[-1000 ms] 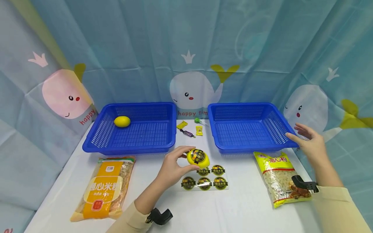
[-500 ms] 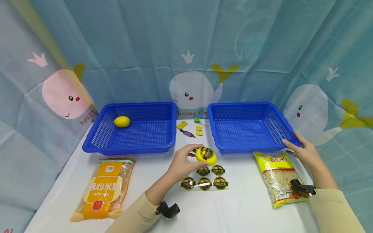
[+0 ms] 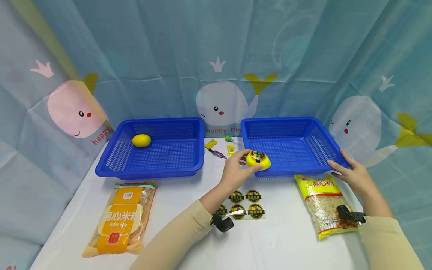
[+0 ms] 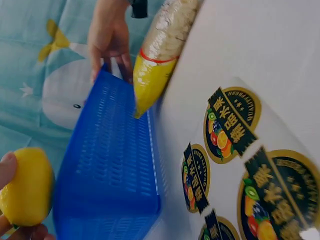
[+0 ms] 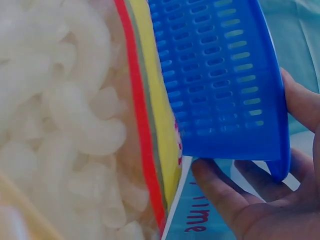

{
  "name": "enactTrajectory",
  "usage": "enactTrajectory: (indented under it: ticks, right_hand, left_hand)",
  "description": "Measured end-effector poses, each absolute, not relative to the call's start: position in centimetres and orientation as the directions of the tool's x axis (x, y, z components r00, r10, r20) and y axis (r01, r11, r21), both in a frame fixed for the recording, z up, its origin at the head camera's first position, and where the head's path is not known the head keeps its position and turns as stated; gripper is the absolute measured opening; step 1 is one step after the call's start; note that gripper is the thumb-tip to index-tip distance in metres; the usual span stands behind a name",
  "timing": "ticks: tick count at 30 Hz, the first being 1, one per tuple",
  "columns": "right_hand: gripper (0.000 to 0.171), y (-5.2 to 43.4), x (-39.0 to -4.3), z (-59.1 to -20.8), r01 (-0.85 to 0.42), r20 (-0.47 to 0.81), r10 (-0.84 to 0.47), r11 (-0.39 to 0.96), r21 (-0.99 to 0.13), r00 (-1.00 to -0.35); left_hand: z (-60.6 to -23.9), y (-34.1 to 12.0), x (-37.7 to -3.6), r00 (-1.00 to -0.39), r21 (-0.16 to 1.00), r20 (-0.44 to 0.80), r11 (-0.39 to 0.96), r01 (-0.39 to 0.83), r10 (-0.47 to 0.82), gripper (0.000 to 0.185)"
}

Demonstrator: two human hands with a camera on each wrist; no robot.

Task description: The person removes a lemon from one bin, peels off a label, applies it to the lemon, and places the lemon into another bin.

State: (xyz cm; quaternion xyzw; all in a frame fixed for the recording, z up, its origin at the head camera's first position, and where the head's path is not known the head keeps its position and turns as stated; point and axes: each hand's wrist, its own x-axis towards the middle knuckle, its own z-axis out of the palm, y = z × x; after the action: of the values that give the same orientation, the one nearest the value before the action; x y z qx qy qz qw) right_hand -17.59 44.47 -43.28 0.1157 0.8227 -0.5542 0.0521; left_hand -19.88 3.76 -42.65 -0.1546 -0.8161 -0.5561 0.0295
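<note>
Head view: a black-labelled yellow oval lemon [image 3: 265, 162] is pinched by the left hand [image 3: 234, 170] near the front rim of the right-hand blue plastic basket [image 3: 287, 148], whose right corner, gripped by the right hand [image 3: 353, 173], should be held steady.

On the stickers [image 3: 254, 196] I read "精品水果"; yellow bag [image 3: 322, 210], "通心粉"; orange bag [image 3: 119, 221], "通心米粉"; on the curtain [image 3: 152, 56], "happy time".
</note>
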Motion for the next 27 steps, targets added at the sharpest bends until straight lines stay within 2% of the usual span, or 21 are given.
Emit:
enactTrajectory:
  ticks: [3, 10, 27]
  right_hand:
    - [0.092, 44.5, -17.6, -43.1, 0.253, -0.218, 0.134, 0.369, -0.894, -0.967]
    - [0.093, 44.4, -17.7, -43.1, 0.263, -0.229, 0.134, 0.364, -0.893, -0.964]
    - [0.094, 44.4, -17.6, -43.0, 0.275, -0.239, 0.141, 0.389, -0.879, -0.961]
  left_hand:
    - [-42.6, 5.1, -20.4, -0.957, 0.882, 0.224, 0.379, 0.28, 0.186, 0.065]
    - [-42.5, 6.3, -20.6, -0.967, 0.856, 0.169, 0.458, 0.24, 0.191, 0.078]
    - [-42.7, 4.6, -20.7, -0.934, 0.81, 0.184, 0.491, 0.32, 0.306, 0.066]
